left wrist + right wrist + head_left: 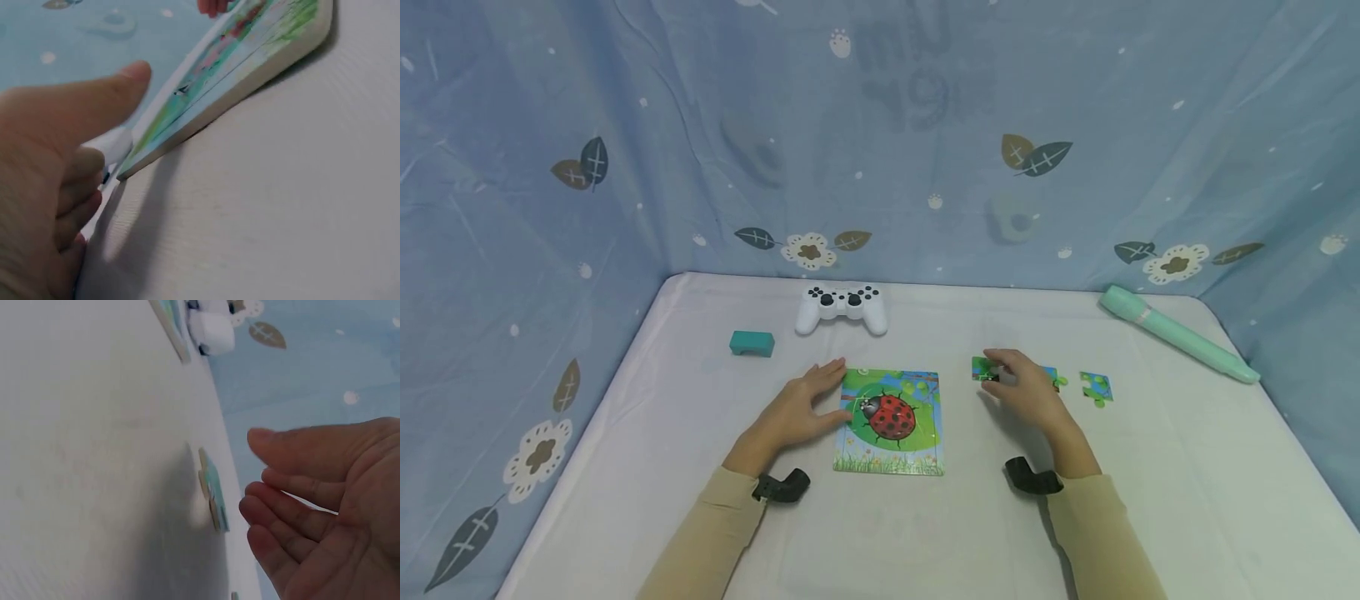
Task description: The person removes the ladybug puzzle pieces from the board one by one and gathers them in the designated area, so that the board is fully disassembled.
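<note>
A square puzzle board (pixel 891 450) with a ladybug picture lies flat on the table. My left hand (pixel 790 412) is at its left edge, fingers extended and thumb reaching toward the picture. In the left wrist view, the left thumb (pixel 103 103) stands apart from the board's side (pixel 225 106). To the board's right, my right hand (pixel 1030 396) hovers over loose jigsaw pieces, its fingers loosely bent with nothing between them. Its fingertips are nearest a jigsaw piece (pixel 981 369), partly covered. A second piece (pixel 1052 377) is partly behind the hand; a third piece (pixel 1097 387) lies farther right.
A white game controller (pixel 841 308) lies behind the board, with a teal block (pixel 752 342) to its left. A mint-green tube-shaped object (pixel 1180 335) lies at the back right. A blue patterned cloth (pixel 925 167) hangs behind the white-covered table (pixel 910 542).
</note>
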Demonstrator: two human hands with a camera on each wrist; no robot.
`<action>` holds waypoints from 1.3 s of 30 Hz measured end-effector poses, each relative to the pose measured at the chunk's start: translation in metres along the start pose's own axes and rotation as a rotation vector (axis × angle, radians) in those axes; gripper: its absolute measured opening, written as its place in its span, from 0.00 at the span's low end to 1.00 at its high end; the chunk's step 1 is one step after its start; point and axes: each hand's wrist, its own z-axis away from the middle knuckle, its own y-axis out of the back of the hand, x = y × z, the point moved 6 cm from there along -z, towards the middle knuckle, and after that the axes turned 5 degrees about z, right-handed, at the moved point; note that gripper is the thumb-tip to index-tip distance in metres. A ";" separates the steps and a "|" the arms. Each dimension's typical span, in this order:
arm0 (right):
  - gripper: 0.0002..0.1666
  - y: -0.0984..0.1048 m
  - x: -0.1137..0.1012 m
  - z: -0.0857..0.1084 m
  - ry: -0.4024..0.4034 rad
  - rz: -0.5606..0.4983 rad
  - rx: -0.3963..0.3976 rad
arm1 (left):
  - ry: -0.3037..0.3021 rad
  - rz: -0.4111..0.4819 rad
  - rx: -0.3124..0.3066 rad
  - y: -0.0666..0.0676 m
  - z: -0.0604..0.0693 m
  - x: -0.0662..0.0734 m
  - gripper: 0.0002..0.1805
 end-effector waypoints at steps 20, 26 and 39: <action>0.31 -0.057 -0.051 0.028 0.223 -0.150 -0.173 | -0.329 -0.069 -0.136 -0.044 0.005 0.066 0.36; 0.30 -0.074 -0.058 0.031 0.272 -0.070 -0.125 | -0.332 -0.116 -0.157 -0.052 0.006 0.065 0.36; 0.27 -0.085 -0.067 0.027 0.316 0.063 -0.096 | -0.289 -0.136 -0.190 -0.051 0.004 0.060 0.34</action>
